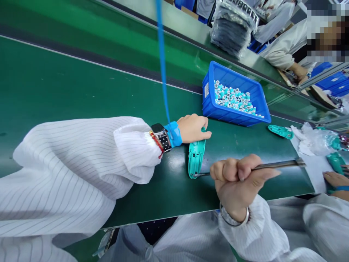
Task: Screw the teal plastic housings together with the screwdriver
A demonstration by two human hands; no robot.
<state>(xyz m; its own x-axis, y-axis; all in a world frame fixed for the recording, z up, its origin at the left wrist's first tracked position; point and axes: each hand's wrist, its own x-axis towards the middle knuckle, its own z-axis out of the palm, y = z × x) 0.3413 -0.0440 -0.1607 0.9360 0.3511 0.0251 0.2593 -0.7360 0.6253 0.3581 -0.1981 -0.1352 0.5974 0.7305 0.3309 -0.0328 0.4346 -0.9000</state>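
A teal plastic housing [196, 157] lies on the dark green bench mat [109, 94]. My left hand [193, 128] curls over its far end and grips it in place. A blue wrist strap and a black watch sit on that wrist. My right hand [240, 182] is a fist round metal tweezers [275, 165], whose thin tip touches the near end of the housing.
A blue bin [234, 95] of small white and teal parts stands behind the housing. Another teal housing [280, 131] and crumpled plastic bags [313, 140] lie to the right. A co-worker's hand [336, 180] rests at the right edge; another person sits across the green belt.
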